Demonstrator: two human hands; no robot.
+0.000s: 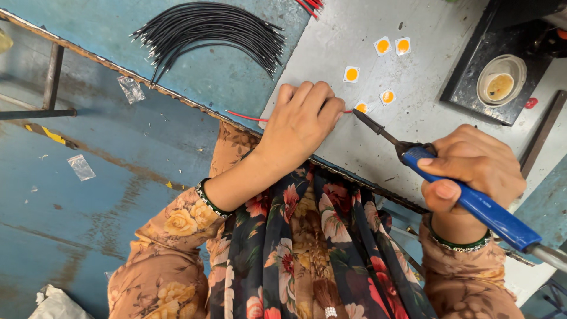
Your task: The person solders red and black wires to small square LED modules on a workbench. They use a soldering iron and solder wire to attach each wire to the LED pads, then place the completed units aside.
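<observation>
- Red wire (245,116) is pinched in the closed left hand (301,121), trailing out behind it.
- Right hand (472,168) is clenched around a blue-handled soldering iron (466,198).
- Its tip meets a small square yellow chip (361,107) just beyond the left fingertips.

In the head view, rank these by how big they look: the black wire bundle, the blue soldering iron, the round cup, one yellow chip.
1. Black wire bundle
2. Blue soldering iron, nearer the camera, so unsure against the bundle
3. Round cup
4. Yellow chip

The soldering iron (472,201) has a glossy blue plastic grip and dark metal tip; the grey plate (437,112) looks matt, scuffed metal — the black wires (207,32) smooth plastic-sheathed, the blue bench (106,35) worn, painted.
</observation>
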